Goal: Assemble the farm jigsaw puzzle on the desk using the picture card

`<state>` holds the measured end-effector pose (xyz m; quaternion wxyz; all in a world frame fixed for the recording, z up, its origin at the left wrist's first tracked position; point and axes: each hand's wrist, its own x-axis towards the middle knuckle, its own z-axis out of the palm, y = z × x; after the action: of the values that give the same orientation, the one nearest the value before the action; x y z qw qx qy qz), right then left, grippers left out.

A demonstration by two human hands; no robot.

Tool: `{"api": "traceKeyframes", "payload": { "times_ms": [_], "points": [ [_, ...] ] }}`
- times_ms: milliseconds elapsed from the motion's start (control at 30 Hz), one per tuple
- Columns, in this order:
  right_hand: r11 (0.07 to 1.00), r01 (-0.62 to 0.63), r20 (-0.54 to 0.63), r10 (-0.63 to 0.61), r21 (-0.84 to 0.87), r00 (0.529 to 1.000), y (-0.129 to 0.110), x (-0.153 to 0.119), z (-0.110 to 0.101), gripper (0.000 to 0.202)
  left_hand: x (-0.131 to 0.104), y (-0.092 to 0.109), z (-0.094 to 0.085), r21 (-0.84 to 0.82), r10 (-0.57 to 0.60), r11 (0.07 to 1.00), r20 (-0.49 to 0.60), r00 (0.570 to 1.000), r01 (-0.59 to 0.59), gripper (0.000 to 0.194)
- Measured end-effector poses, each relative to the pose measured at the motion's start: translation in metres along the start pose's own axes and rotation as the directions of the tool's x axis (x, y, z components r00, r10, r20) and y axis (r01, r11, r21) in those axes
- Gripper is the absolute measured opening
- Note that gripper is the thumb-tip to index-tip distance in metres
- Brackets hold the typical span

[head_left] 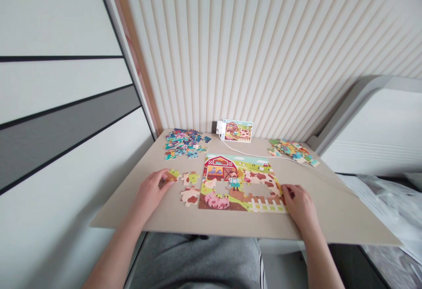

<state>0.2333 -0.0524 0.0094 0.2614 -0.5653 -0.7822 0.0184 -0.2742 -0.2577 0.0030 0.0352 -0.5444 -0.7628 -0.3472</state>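
My left hand [154,189] pinches a green-and-brown jigsaw piece [172,175] just above the table's left part. Two loose cow-patterned pieces lie beside it: one with green [190,178] and, nearer me, one white and brown [190,196]. In the middle lies a partly assembled farm jigsaw puzzle [227,204] showing a red barn, a cow, a pig and a white fence. Table surface shows through gaps in its middle. At the puzzle's right edge, my right hand [299,201] has its fingers closed and pressed against the border; the fingertips are partly hidden.
A reference picture card [238,131] leans at the back beside a white charger [219,127], whose cable [244,152] runs right. A pile of blue-purple pieces [184,142] sits back left, another multicoloured pile [293,150] back right. A ribbed blind [204,52] rises behind the beige table [184,223].
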Motion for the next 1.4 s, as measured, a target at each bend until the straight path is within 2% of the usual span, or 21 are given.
{"api": "traceKeyframes", "payload": {
  "times_ms": [167, 300, 433, 567, 667, 800, 933, 1033, 1167, 1267, 1333, 1400],
  "points": [
    [1.000, 0.010, -0.005, -0.010, 0.003, 1.000, 0.009, 0.001, 0.005, 0.037, -0.001, 0.002, -0.001, -0.005, 0.035, 0.999, -0.013, 0.999, -0.035, 0.042],
    [1.000, 0.008, -0.002, -0.008, 0.016, 1.000, 0.012, 0.001, 0.007, 0.037, 0.000, 0.006, -0.004, 0.038, 0.092, 0.995, -0.007, 0.996, -0.092, 0.034],
    [1.000, 0.013, -0.004, -0.013, 0.013, 1.000, 0.011, 0.001, 0.006, 0.037, -0.008, 0.027, -0.009, 0.076, 0.241, 0.967, 0.026, 0.970, -0.243, 0.031],
    [1.000, 0.024, -0.009, -0.024, 0.015, 1.000, 0.012, 0.001, 0.007, 0.040, -0.023, 0.055, -0.012, 0.042, 0.353, 0.930, 0.180, 0.918, -0.366, 0.042],
    [1.000, 0.017, -0.010, -0.017, 0.013, 1.000, 0.013, 0.001, 0.008, 0.040, -0.027, 0.063, -0.010, 0.041, 0.346, 0.931, 0.225, 0.911, -0.364, 0.041],
    [1.000, 0.020, -0.007, -0.020, 0.011, 1.000, 0.014, 0.001, 0.008, 0.039, -0.026, 0.060, -0.007, -0.006, 0.317, 0.946, 0.231, 0.920, -0.324, 0.039],
    [1.000, 0.013, -0.001, -0.013, 0.010, 1.000, 0.013, 0.001, 0.009, 0.038, -0.028, 0.057, -0.005, -0.126, 0.259, 0.964, 0.226, 0.939, -0.236, 0.040],
    [1.000, 0.002, 0.002, -0.002, 0.017, 1.000, 0.009, 0.001, 0.006, 0.038, -0.030, 0.057, -0.004, -0.217, 0.259, 0.953, 0.219, 0.941, -0.212, 0.037],
    [0.999, -0.016, -0.125, 0.021, 0.047, 0.992, -0.007, -0.001, -0.007, 0.038, -0.025, 0.063, -0.004, -0.286, 0.277, 0.934, 0.206, 0.939, -0.212, 0.037],
    [0.990, 0.041, -0.209, -0.013, 0.133, 0.978, -0.035, -0.008, -0.019, 0.038, -0.014, 0.082, -0.006, -0.342, 0.295, 0.917, 0.238, 0.925, -0.204, 0.040],
    [0.956, 0.087, -0.140, -0.049, 0.279, 0.989, -0.061, -0.016, -0.023, 0.036, -0.005, 0.104, -0.009, -0.395, 0.324, 0.897, 0.276, 0.905, -0.201, 0.043],
    [0.881, 0.044, 0.001, -0.050, 0.472, 0.999, -0.090, -0.026, -0.023, 0.037, 0.002, 0.131, -0.012, -0.440, 0.389, 0.869, 0.322, 0.863, -0.227, 0.049]
  ]
}}
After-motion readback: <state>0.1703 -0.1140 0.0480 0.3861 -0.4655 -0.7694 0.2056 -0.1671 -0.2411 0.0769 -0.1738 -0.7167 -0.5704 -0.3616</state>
